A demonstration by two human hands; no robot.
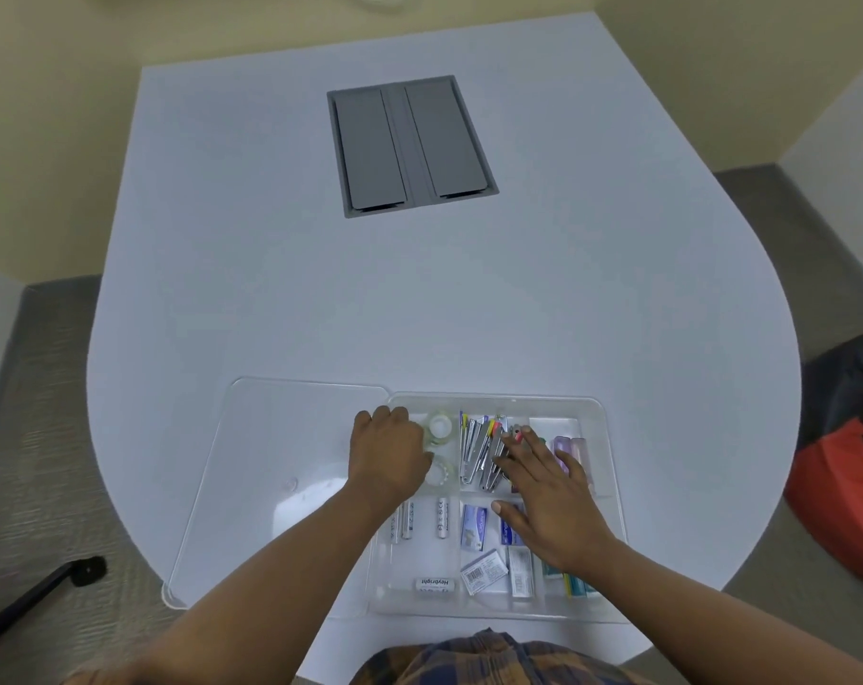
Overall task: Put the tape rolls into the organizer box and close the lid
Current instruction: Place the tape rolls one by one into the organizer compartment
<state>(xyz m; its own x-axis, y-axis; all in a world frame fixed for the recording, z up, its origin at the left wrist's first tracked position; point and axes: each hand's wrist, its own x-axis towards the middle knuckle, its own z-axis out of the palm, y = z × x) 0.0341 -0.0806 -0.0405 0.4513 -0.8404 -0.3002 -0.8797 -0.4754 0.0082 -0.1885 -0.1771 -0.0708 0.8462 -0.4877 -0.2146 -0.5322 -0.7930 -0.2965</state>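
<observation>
A clear plastic organizer box (602, 417) sits at the near edge of the white table, its clear lid (281, 437) lying flat and open to the left. Two clear tape rolls lie in the box's back-left compartment, one (440, 427) behind the other (441, 472). My left hand (387, 452) reaches over the box's left wall, fingers curled down beside the rolls; whether it grips one is hidden. My right hand (548, 491) lies flat with fingers spread over the middle compartments, holding nothing.
The box also holds staplers (478, 452), batteries (443, 517), staple packets (483, 571) and small coloured items. A grey hatch (412, 145) is set into the table (419, 299) farther back. A red and black bag (849, 467) sits on the floor at right.
</observation>
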